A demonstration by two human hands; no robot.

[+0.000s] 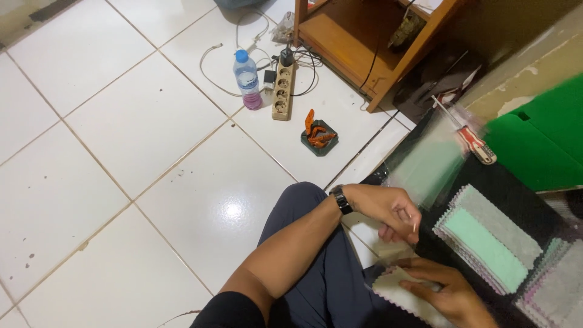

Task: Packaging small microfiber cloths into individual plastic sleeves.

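The left hand [392, 209] pinches a clear plastic sleeve [431, 161], lifted and blurred above the black mat [516, 194]. The right hand [446, 291] presses fingers flat on a pale fabric swatch [398, 291] near the knee. Bagging seems underway; sliding the swatch in needs the sleeve's mouth held open.

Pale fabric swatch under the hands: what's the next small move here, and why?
Probably lift the pale swatch clear, pinching its near edge. The right hand lies flat on it, and the left hand hovers just above with fingers curled, seemingly around a beige piece. The stack of pinked swatches sits apart to the right, so nothing blocks the lift.
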